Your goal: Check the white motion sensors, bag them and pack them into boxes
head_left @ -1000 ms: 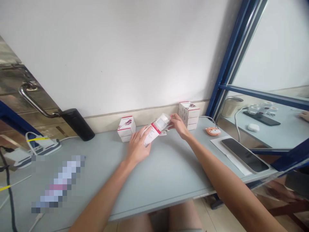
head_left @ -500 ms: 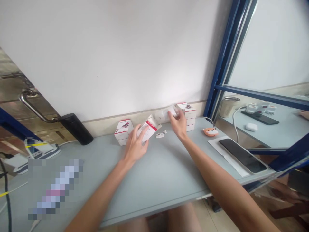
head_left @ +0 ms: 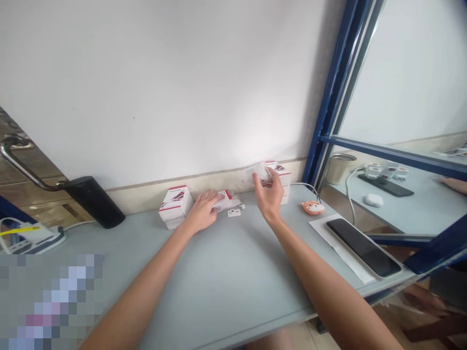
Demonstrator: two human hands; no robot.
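Note:
My left hand (head_left: 205, 209) lies over a white-and-red cardboard box (head_left: 225, 198), fingers across its top and thumb at the near side. The box rests low on the table with an end flap open to the right; its left part is under the hand. My right hand (head_left: 269, 193) is raised and pinches a clear plastic bag (head_left: 255, 176); its contents are too blurred to make out. Between the hands lie a small white part (head_left: 234, 212) and a smaller white piece (head_left: 242, 206). Closed boxes (head_left: 176, 204) stand left of my left hand, and more boxes (head_left: 283, 181) are stacked behind my right.
A black cylinder (head_left: 97, 201) leans at the back left, beside a power strip (head_left: 51, 238). To the right are an orange animal-shaped item (head_left: 313, 207), a phone (head_left: 361, 245) on white paper (head_left: 328, 238), and a blue-framed mirror (head_left: 394, 146). A pixelated patch covers the lower left.
My left hand has lowered the tilted box onto the table. My right hand still holds the plastic bag near the stacked boxes. The view has shifted slightly to the right.

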